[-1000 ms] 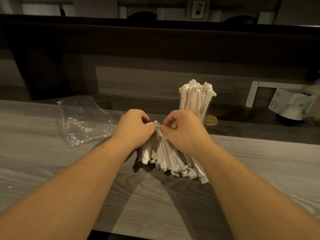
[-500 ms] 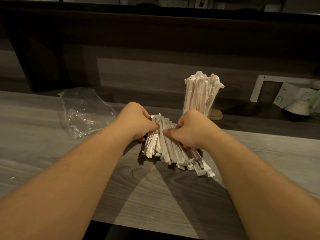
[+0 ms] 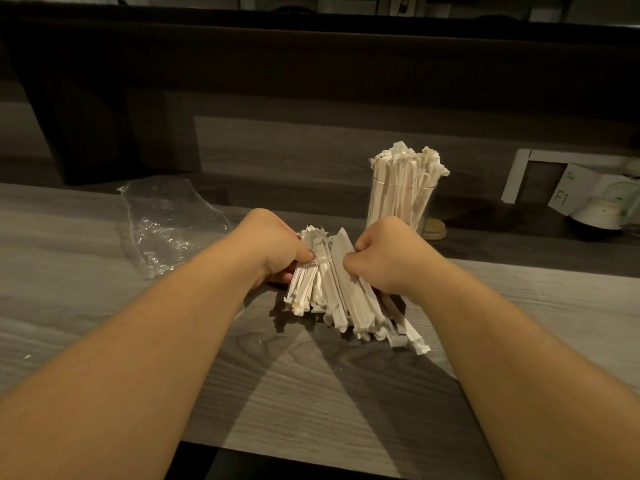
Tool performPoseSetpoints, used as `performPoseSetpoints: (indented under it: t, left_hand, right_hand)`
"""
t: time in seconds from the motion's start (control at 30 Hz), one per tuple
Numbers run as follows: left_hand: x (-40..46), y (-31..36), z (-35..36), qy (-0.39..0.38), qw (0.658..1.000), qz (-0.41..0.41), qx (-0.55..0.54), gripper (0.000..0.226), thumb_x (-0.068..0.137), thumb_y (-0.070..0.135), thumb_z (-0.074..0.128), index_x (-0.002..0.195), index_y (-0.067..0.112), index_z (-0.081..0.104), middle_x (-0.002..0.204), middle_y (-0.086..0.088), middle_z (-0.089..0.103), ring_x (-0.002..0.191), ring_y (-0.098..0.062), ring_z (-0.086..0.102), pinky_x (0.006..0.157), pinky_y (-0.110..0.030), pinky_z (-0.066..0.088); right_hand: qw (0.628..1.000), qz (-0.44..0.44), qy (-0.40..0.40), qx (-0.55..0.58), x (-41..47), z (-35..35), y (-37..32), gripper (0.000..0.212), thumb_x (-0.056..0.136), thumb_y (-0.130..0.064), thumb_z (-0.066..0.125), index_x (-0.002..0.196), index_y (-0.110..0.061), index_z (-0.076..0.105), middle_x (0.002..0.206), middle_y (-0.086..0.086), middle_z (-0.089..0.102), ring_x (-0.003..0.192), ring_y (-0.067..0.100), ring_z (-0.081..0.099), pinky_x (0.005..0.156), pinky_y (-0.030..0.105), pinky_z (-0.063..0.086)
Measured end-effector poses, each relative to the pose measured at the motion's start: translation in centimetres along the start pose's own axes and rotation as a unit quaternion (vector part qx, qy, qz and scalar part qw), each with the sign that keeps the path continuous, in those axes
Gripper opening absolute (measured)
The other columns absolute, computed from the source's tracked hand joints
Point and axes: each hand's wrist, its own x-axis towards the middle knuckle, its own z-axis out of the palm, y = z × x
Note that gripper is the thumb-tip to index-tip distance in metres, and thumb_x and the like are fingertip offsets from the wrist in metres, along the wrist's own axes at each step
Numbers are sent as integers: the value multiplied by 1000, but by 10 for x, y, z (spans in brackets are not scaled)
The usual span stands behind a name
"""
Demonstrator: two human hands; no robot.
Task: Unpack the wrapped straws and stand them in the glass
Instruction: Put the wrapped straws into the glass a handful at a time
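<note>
Countertop: both hands grip straw bundle.

Both hands' fingertips hide behind the straw bundle.

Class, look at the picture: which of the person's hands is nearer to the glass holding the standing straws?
The right hand. It grips the straw bundle just in front of the glass, overlapping its base in this view. The left hand grips the bundle's other side, farther from the glass.

The glass, crammed with straws, stands just behind the right hand; bare counter lies nearer.
</note>
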Motion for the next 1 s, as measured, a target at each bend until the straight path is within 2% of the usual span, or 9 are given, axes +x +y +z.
performPoseSetpoints:
  t: [0.1,0.17,0.23,0.33,0.47,0.57,0.8,0.9,1.0]
  left_hand:
    - [0,2,-2,6,1000,0,2,21,79,-2,80,95,8,70,92,-16,72,74,-20,69,53,-29,59]
    - [1,2,-3,26,1000,4,16,21,76,-1,81,92,10,73,90,-12,73,79,-23,70,70,-35,61]
    - [1,3,-4,35,999,4,7,18,78,-5,77,92,6,74,91,-17,74,79,-26,73,78,-41,63]
    - [0,3,-4,22,1000,0,-22,19,81,-13,69,97,-3,70,90,-26,74,70,-29,73,73,-42,64]
    - [6,0,-3,30,1000,5,-5,15,85,-12,66,97,-3,70,91,-26,72,68,-25,68,76,-38,63]
    - [8,-4,0,10,999,7,39,7,86,2,72,93,0,73,75,-17,69,56,-20,59,60,-33,54]
    - [10,-7,3,8,997,34,68,34,75,31,88,88,3,74,67,-10,67,59,-22,59,60,-34,50]
    - [11,-6,4,11,996,30,86,30,76,27,87,91,4,74,78,-15,72,64,-23,63,62,-34,53]
    - [11,-5,4,14,996,31,85,20,81,20,80,85,3,71,62,-10,59,53,-20,53,54,-31,45]
  right_hand:
    - [1000,4,-1,26,-1,-1,1,20,90,-19,66,77,-5,72,64,7,58,59,17,57,58,31,51]
    - [999,4,0,44,-1,-2,1,20,91,-20,66,85,-4,75,68,8,60,62,17,58,61,32,53]
    - [998,7,6,70,0,-3,2,21,91,-19,65,92,-1,75,72,11,60,64,19,58,63,34,54]
    - [992,23,8,121,1,-3,2,22,91,-18,66,97,1,74,77,12,65,67,21,63,66,36,58]
    - [986,45,-3,163,1,-4,0,11,93,-18,69,87,-11,76,86,9,77,78,19,75,73,38,64]
    - [985,44,0,164,1,-4,0,8,92,-18,71,86,-14,75,85,7,77,78,18,75,70,35,64]
    - [987,45,3,153,1,-4,0,4,89,-19,76,85,-16,76,85,6,76,79,18,74,74,37,63]
    - [987,42,11,154,1,-3,-1,4,88,-20,78,88,-17,76,84,4,75,75,16,72,67,32,61]
    - [990,35,16,137,0,-4,1,4,88,-19,78,86,-16,77,79,4,76,72,16,74,71,35,63]
